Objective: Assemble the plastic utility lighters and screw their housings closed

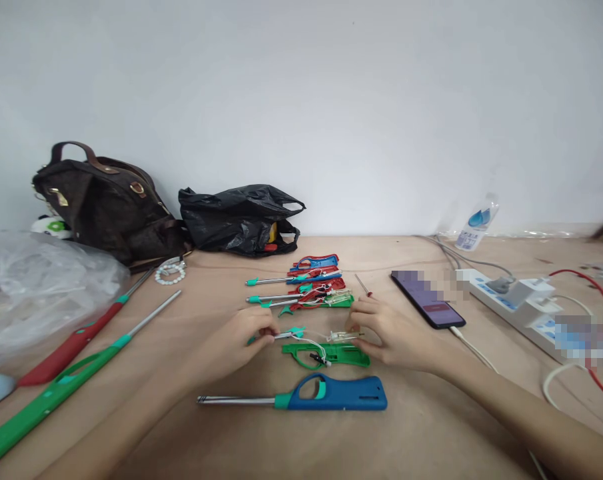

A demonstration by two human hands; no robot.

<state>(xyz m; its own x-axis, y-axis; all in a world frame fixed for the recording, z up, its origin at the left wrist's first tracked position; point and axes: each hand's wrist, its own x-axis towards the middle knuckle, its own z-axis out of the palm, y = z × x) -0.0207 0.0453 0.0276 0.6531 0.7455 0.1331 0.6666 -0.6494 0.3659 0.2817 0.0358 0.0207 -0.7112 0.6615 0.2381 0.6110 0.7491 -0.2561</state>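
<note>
My left hand [246, 335] is closed in a pinch on the metal tube [283, 335] of a lighter's inner assembly, beside its teal collar [296, 331]. At the other end of this assembly my right hand [384, 331] pinches the clear fuel tank [338, 337]. A thin white tube and wires run between the parts. Just below both hands lies an open green half shell [354, 354], with a small black piece [319, 359] at its edge. Nearer to me rests an assembled blue lighter [348, 395], its metal barrel pointing left.
Opened red, blue and green lighters [314, 290] lie beyond my hands, near a screwdriver [364, 287]. Long red [71, 347] and green lighters [56, 397] are at left, before a black bag [236, 220]. A phone [426, 300] and power strip [506, 310] with cables are at right.
</note>
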